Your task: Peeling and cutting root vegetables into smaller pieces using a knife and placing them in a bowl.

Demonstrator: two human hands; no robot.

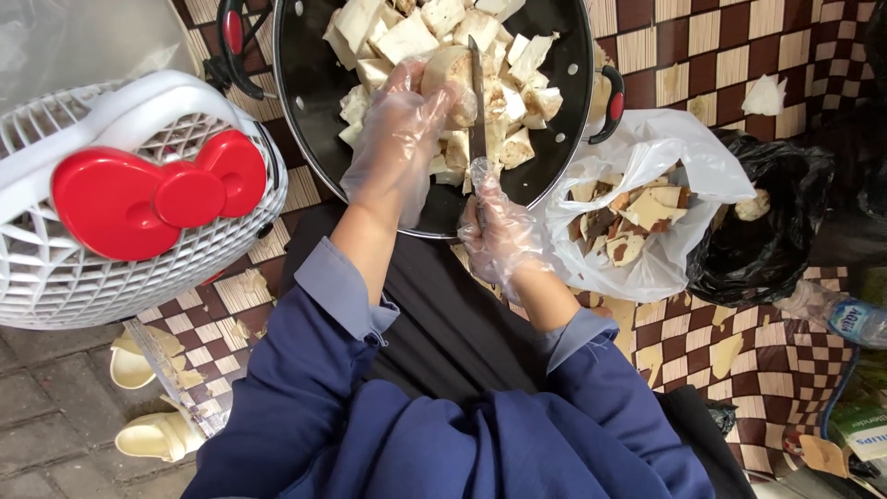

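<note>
Head view: over the black pan (305, 102), heaped with pale cut chunks (407, 37), the gloved left hand (399, 129) curls its fingers around a pale root piece (450, 79). The gloved right hand (499, 231), at the pan's near rim, is clenched on a knife (477, 102) whose blade touches that piece. Right of the pan lies a white bag of peelings (637, 217); left of it stands a white fan (111, 194).

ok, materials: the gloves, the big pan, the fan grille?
Gloves, on left hand and right hand: thin clear plastic film, seemingly; wrinkled, skin shows through. Pan: likely metal with dark glossy coating; light glints off its rim; handles black and red. Fan grille: white moulded plastic, probably; red glossy bow at centre.
</note>
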